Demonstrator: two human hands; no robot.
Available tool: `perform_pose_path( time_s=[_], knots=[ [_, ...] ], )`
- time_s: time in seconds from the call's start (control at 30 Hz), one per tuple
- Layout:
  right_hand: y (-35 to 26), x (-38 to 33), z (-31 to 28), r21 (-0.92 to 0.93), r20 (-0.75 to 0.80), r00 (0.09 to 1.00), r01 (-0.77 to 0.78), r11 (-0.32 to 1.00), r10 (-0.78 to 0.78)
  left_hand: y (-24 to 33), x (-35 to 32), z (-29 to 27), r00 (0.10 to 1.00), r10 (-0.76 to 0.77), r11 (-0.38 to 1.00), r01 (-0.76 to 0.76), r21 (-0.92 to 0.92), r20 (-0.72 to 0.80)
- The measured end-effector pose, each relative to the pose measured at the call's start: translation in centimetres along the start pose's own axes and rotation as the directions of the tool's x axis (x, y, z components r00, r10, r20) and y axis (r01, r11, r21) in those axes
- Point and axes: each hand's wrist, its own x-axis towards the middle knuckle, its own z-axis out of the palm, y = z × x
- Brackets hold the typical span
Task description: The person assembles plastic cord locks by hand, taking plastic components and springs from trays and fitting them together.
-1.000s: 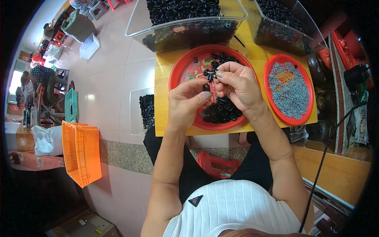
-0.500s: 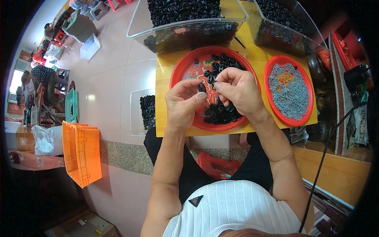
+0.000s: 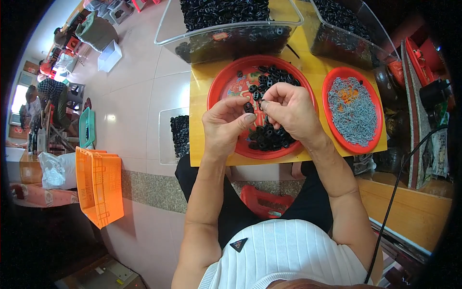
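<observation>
My left hand (image 3: 225, 121) pinches a small black oval plastic part (image 3: 249, 108) between thumb and forefinger. Close beside it, my right hand (image 3: 291, 110) has its thumb and forefinger pressed together at a tiny dark piece, too small to name. Both hands are over a red round tray (image 3: 217, 79) with a printed bottom. Loose black plastic parts (image 3: 274, 138) lie in it in heaps, at the far right and under my right hand. To the right, a red oval tray (image 3: 329, 126) holds many grey screws (image 3: 353, 120) and some orange bits.
Two clear bins full of black parts, one at the back (image 3: 231, 30) and one at back right (image 3: 337, 48), stand on the yellow table (image 3: 199, 139). Left of the table is another clear bin (image 3: 165, 144). An orange crate (image 3: 100, 188) stands on the floor. A black cable (image 3: 394, 192) hangs at right.
My left hand has tilted slightly, and the black oval part has shifted a little to the right, nearer my right fingers. My right hand stays almost in place.
</observation>
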Motion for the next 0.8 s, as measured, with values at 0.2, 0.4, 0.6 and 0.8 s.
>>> perform_pose_path(
  time_s=[0.2, 0.4, 0.6, 0.8],
  knots=[
    [0.34, 0.08, 0.13, -0.043, -0.015, 0.998, 0.068, 0.997, -0.069, 0.06, -0.01, -0.01, 1.0, 0.028, 0.999, -0.027, 0.046, -0.012],
    [0.13, -0.08, 0.24, -0.013, -0.019, 0.998, 0.053, 0.999, -0.053, 0.11, -0.05, 0.09, 1.0, -0.02, 1.0, 0.02, 0.013, -0.003],
    [0.34, 0.02, -0.15, -0.029, -0.028, 0.996, 0.082, 0.996, -0.083, -0.29, 0.09, -0.29, 0.997, -0.028, 0.984, 0.041, -0.171, 0.078],
    [0.0, -0.14, -0.3, -0.063, -0.037, 0.998, 0.048, 0.997, -0.05, -0.23, 0.09, -0.21, 0.998, -0.043, 0.988, 0.051, -0.148, 0.052]
  ],
)
